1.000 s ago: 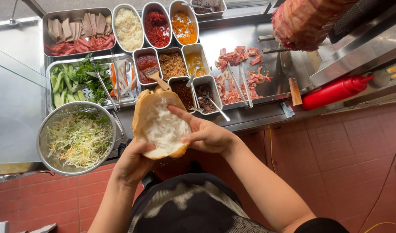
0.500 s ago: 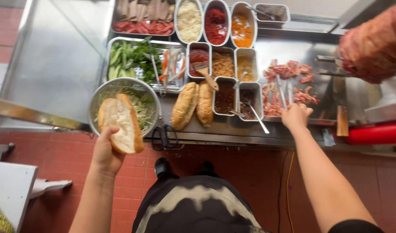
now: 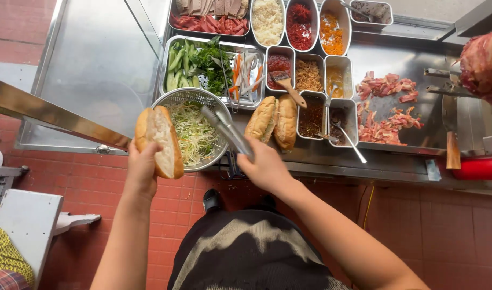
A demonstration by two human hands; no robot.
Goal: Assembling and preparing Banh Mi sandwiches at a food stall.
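My left hand (image 3: 141, 167) holds a split-open bread roll (image 3: 160, 140) with white spread inside, raised beside the metal bowl of shredded cabbage (image 3: 195, 131). My right hand (image 3: 265, 166) grips metal tongs (image 3: 227, 129) whose tips lie over the cabbage in the bowl. Two more whole rolls (image 3: 273, 121) lie on the steel counter just right of the bowl.
The steel counter holds a tray of cucumber and herbs (image 3: 203, 64), several small tins of sauces and toppings (image 3: 310, 75), trays of sliced meat (image 3: 208, 19), and cooked meat pieces (image 3: 385, 107) on a griddle. A meat spit (image 3: 482, 64) hangs at right. Red bottle (image 3: 479, 167) lies nearby.
My right hand came back from the sauce tins at right and took hold of the tongs at the cabbage bowl. The roll stays in my left hand.
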